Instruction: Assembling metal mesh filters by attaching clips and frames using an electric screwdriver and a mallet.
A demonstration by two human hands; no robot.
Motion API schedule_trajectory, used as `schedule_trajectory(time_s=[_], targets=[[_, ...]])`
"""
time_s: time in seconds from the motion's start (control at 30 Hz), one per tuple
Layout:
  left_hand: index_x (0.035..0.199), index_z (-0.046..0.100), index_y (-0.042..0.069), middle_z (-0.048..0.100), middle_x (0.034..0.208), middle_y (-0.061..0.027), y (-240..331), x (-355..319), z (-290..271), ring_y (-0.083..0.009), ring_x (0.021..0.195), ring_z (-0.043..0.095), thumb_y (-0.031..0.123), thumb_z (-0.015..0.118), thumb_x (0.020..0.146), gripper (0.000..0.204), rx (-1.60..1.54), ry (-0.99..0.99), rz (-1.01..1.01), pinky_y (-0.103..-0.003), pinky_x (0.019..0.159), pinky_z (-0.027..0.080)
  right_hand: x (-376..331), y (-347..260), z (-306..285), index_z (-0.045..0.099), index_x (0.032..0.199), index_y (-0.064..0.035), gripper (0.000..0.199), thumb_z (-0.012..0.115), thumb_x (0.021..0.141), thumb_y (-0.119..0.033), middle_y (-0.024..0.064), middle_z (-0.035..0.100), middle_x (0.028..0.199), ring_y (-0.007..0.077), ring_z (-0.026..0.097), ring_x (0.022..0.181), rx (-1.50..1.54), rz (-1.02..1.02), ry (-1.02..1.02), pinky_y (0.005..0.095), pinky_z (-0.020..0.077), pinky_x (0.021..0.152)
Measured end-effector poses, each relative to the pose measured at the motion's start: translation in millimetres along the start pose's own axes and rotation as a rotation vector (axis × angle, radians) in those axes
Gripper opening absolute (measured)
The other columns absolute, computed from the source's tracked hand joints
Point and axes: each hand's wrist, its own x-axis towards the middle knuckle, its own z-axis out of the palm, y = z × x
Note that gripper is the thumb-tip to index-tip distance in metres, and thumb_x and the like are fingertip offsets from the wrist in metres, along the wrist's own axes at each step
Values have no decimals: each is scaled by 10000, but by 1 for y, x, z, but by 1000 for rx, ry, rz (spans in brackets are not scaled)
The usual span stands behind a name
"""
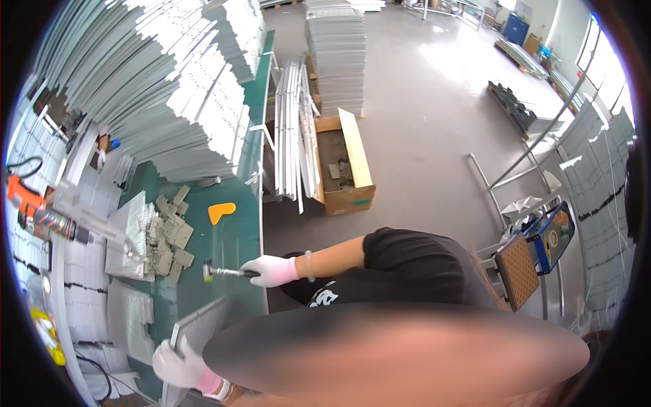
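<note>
My right hand (272, 270), in a white and pink glove, grips the handle of a small hammer (227, 271) over the green bench top (234, 237). Its fingers wrap round the dark grip, and the head is over the bench, apart from the parts there. At the lower left, my gloved left hand (180, 366) holds the edge of a grey rectangular panel (200, 322), tilted up from the bench. Beyond the hammer lies a heap of beige plastic pieces (169, 234). A flat orange-yellow scraper-like piece (220, 211) rests nearby.
Tall stacks of grey-white panels (183, 95) fill the bench's far end. An orange power drill (30, 203) hangs at the left. An open cardboard box (346, 169) and long white strips (295, 129) stand beside the bench. Another person's gloved hand (102, 159) shows across it. A brown-seated chair (519, 271) stands right.
</note>
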Motion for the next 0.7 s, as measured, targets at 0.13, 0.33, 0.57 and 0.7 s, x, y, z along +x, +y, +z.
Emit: schedule_trajectory(time_s=[0.13,0.33,0.57,0.7], targets=[[961,653,46,599,861,-137,12,13,12,-357,828,583,300,676,883,266,-83,-365,-95,-464,754,452,-7,-12,-15,526,1300,1,414,555,910,-136,138,685,980,243,684,835,93,-106,-5,367,554,789],[1160,664,109,582,877,-88,27,63,24,-289,858,566,232,617,918,275,-156,-398,131,-422,832,439,-17,-66,-45,346,1398,-64,421,479,998,-60,53,574,942,91,554,652,645,30,-79,255,495,575],[910,588,122,610,690,-44,40,91,55,-236,671,642,259,613,922,139,-104,-326,229,-381,645,486,-17,-65,-11,300,1479,-95,435,400,1057,-131,36,497,876,69,422,575,951,15,112,222,390,516],[884,584,126,615,700,-47,37,90,58,-229,682,644,255,620,915,137,-138,-298,208,-377,646,483,-2,-83,9,372,1392,-70,333,352,1069,-149,36,466,813,85,399,539,1025,12,260,238,376,491]])
